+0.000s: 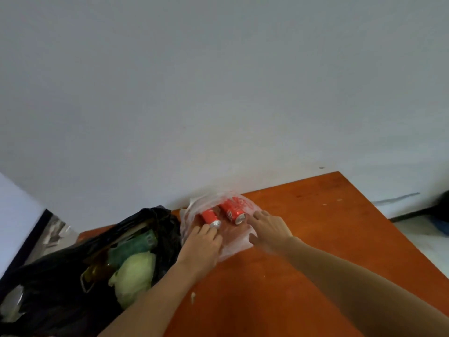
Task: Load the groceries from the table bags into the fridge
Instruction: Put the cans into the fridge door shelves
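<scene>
Cans are your risk: one can (210,217) and the other can (232,211) lie on their sides in the white bag (233,248) at 12 o'clock on the bench (315,239), free to roll. Your left hand (201,244) rests on the plastic, fingers (206,229) reaching one can's end, grip wide and empty. Your right hand (271,229), at 1 o'clock, spreads beside the other can, grip likewise wide, holding nothing. Drag the thin film and either can may roll away across the bench. At 9 o'clock the black bag (48,276), with cabbage (136,273) and brown bottles (97,271), slumps open; a stray elbow could spill it. No fridge shows.
</scene>
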`<state>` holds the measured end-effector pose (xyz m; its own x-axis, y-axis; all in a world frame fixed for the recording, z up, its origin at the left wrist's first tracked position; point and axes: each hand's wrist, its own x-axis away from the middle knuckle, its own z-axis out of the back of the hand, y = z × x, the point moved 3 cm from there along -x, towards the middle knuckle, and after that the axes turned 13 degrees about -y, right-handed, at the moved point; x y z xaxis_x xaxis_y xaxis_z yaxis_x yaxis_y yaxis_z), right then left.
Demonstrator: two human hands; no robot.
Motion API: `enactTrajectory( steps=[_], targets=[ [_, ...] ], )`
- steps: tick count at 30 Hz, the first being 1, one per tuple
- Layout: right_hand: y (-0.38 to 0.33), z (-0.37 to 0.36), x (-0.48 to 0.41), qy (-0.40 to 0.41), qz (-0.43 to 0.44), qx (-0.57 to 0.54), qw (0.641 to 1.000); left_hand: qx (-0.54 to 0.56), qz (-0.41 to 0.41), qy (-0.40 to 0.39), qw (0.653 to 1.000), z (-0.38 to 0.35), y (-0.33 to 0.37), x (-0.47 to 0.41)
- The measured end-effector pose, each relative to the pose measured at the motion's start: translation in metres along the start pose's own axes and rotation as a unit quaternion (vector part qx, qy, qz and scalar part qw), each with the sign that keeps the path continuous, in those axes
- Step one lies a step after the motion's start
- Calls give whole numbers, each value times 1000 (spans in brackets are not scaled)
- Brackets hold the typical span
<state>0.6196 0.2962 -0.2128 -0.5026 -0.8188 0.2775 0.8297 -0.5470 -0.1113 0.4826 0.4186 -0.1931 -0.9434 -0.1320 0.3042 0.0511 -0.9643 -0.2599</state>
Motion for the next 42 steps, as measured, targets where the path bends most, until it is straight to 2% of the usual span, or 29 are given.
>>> enactTrajectory(
  steps=[6, 11, 16, 19, 22, 27, 31, 34, 38, 40, 42],
  targets=[
    [6, -9, -68, 11, 24, 17, 1000, -21, -28, -5, 999, -30, -45, -91],
    [14, -28, -145, -34, 36, 39, 998, -44, -67, -22, 997, -69, -79, -152],
    [27, -59, -200, -94, -38, 44, 994, -17, -51, -59, 997, -116, -116, -193],
    [34, -72, -216, -121, -103, -9, 987, -12, -64, -85, 994, -134, -120, -211],
    [38, -86, -226, -144, -142, -66, 977, 27, -83, -69, 994, -142, -121, -225],
    [49, -86, -228, -140, -140, -144, 970, 60, -103, -75, 990, -147, -122, -230],
    [59, -70, -212, -170, -168, -287, 928, 112, -107, -49, 987, -137, -126, -217],
    [60, -53, -192, -147, -179, -395, 889, 130, -94, -32, 986, -116, -126, -203],
    [60, -19, -164, -99, -174, -478, 855, 124, -73, 21, 989, -74, -123, -183],
    [64, -3, -146, -76, -175, -499, 845, 122, -85, 38, 988, -56, -118, -172],
    [67, 14, -123, -54, -176, -491, 852, 102, -100, 64, 988, -38, -110, -161]
  ],
)
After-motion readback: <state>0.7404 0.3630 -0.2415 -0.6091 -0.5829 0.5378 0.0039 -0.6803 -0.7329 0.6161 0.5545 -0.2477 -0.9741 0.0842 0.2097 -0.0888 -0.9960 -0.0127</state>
